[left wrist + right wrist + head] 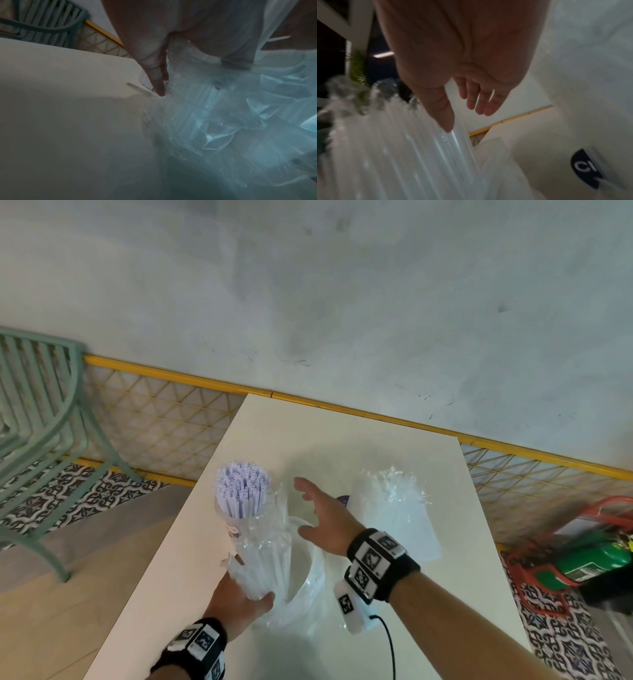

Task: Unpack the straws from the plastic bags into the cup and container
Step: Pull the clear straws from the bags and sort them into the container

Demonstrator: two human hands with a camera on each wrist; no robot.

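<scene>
Glossy clear plastic bag (263, 563), translucent plastic straws (412, 155), smooth matt white table (342, 433).

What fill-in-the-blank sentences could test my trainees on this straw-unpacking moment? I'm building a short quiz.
1. The cup at the table's left is packed with ____ straws.
2. The bag of clear straws is gripped by the ____ hand.
3. The right hand hovers with its fingers ____.
4. The clear straws lean into the round ____.

Missing words: purple; left; open; container
</scene>
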